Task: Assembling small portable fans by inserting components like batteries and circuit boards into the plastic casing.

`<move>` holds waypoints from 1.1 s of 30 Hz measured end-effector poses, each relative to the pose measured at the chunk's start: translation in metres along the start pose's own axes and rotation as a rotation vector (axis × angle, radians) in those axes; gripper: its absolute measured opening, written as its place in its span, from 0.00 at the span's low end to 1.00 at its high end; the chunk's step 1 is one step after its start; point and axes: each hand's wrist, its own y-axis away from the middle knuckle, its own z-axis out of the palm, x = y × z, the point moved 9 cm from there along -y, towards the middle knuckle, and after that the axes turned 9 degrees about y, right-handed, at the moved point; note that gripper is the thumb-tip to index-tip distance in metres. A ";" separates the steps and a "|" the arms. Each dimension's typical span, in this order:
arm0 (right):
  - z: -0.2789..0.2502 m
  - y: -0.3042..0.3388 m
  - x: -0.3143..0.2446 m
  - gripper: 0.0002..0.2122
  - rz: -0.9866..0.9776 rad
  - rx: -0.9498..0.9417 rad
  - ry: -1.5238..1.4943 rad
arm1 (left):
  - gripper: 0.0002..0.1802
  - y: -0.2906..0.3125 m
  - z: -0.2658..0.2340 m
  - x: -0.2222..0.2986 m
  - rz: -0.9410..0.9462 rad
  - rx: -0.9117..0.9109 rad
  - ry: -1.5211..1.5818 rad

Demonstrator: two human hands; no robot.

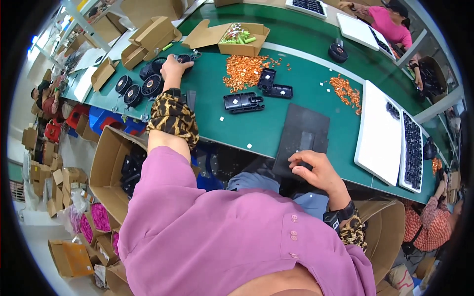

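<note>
Head view. Green table (232,129) runs across the frame. Left hand (175,69), upper left of centre: reaches into a group of round black fans (152,86); fingers bent down at one more black fan (184,58), at the right end of the group. Fingertips partly hidden; cannot tell whether they grip it or only touch it.

Right hand (316,170), lower right of centre: over the near end of a flat black board (306,123), which lies aslant at the table edge. Fingers loosely bent, thumb apart from them; dark on dark beneath, so cannot tell whether anything is held.

Between the hands, upper centre: black housing (242,102) lying lengthwise; two smaller black casings (278,91) just beyond it, close together. Beside these, a loose heap of small orange-copper parts (241,71); a second copper heap (345,92) farther right. Above the first heap, an open cardboard box (242,48) holding green cylinders (242,37).

Right side of frame: white tray (377,133); next to it, a tray of black parts (412,150). Upper right: a co-worker in a pink top (387,24), across the table.
</note>
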 end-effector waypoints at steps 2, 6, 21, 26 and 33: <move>-0.003 0.002 0.002 0.10 0.003 0.014 0.026 | 0.49 -0.005 0.005 -0.004 -0.018 -0.047 -0.026; -0.011 0.002 0.001 0.10 0.009 0.038 0.065 | 0.46 0.000 -0.008 0.000 0.047 0.000 -0.019; -0.153 -0.061 -0.053 0.18 -0.087 0.482 0.096 | 0.43 0.279 -0.158 0.240 1.430 -0.185 0.510; -0.113 -0.062 -0.046 0.26 -0.027 0.097 -0.100 | 0.42 0.344 -0.130 0.264 1.587 -0.307 0.538; -0.161 0.004 -0.018 0.24 0.222 0.417 -0.362 | 0.22 0.296 -0.050 0.259 0.905 -0.607 1.388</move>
